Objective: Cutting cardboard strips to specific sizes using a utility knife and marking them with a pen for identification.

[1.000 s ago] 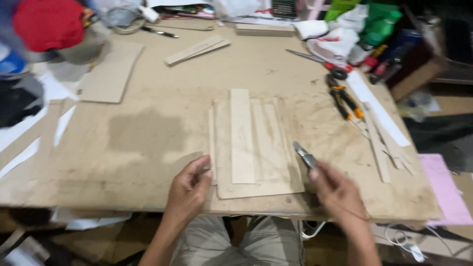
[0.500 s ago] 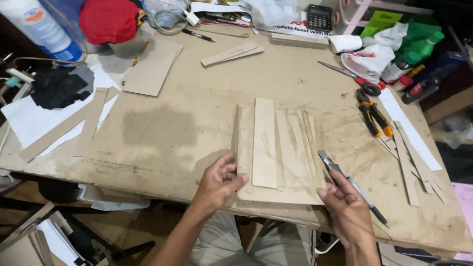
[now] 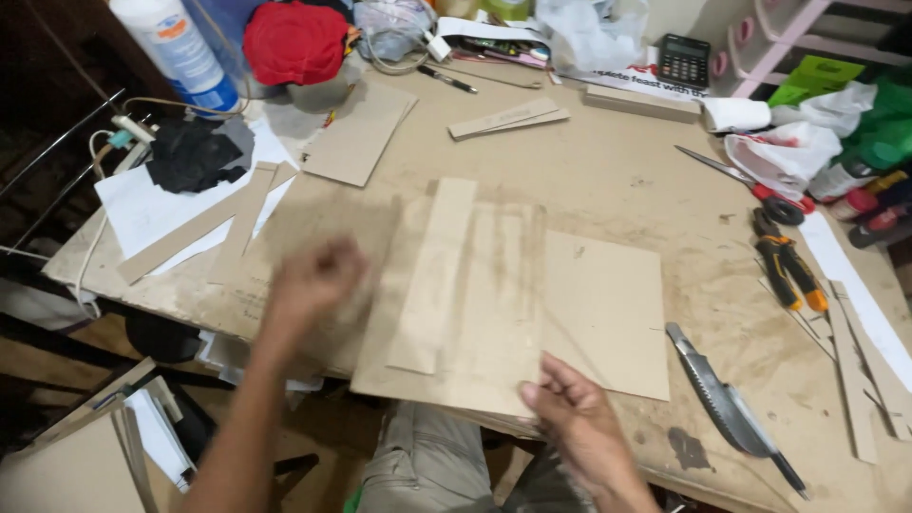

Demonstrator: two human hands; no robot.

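On worn wooden table (image 3: 617,180) (cluttered) | right hand (image 3: 579,427) grip pinching cardboard sheet (image 3: 494,323) | left hand (image 3: 313,280) blurred, grip unclear

Head view, close above workbench (image 3: 617,180)

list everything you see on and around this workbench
cardboard sheets: a stack, tan, table centre
cardboard strip: one, pale, lying on the stack
utility knife: one, grey, right of the sheets
pliers: one, orange-black, right side
scissors: one, red-handled, upper right
calculator: one, black, top
red cloth: one, top left
bottle: one, white-blue, top left
table: one, dusty tan
left hand: blurred, over the stack's left edge
right hand: on the stack's near edge
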